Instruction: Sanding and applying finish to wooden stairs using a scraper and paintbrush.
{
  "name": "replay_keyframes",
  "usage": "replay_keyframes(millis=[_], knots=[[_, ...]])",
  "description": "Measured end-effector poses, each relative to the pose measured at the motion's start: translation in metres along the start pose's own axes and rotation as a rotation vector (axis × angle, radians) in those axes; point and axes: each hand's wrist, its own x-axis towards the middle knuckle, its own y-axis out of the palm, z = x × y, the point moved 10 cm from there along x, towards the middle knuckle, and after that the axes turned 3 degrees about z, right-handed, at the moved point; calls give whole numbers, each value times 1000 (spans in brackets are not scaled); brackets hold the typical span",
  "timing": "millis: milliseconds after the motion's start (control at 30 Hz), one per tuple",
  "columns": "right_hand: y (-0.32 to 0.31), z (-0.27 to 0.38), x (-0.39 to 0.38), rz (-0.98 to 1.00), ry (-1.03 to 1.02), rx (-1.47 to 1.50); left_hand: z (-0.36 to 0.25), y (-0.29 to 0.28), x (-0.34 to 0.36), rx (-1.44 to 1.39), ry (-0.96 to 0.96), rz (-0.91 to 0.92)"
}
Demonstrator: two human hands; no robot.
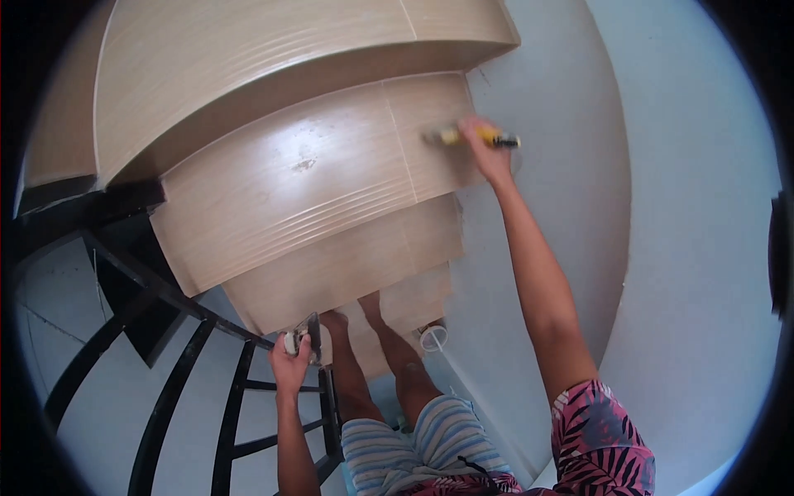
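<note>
My right hand (481, 147) grips a yellow-and-black handled brush (496, 137), its head blurred over the right part of a beige tiled stair tread (248, 207) beside the grey wall. A small pale patch (304, 163) shows in the glare on that tread. Low on the left, my left hand (289, 360) holds a flat metal-bladed tool with a pale handle (313, 335), near the black railing. Whether that blade touches anything I cannot tell.
A higher tiled step (289, 29) is above. Black metal railing bars (169, 397) run down the left, and a grey curved wall (686, 248) fills the right. My bare legs (405, 372) are on the lower steps, beside a small white bucket (432, 336).
</note>
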Motion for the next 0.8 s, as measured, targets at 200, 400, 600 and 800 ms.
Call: replay_keyframes(millis=[200, 400, 600, 800], knots=[[18, -38, -6, 12, 19, -99, 14, 12, 1, -132, -60, 6], [55, 68, -66, -23, -324, 1, -17, 7, 5, -29, -14, -25], [250, 207, -22, 485, -730, 293, -14, 18, 13, -103, -60, -57], [127, 55, 7, 316, -301, -75, 9, 0, -3, -75, -32, -80]])
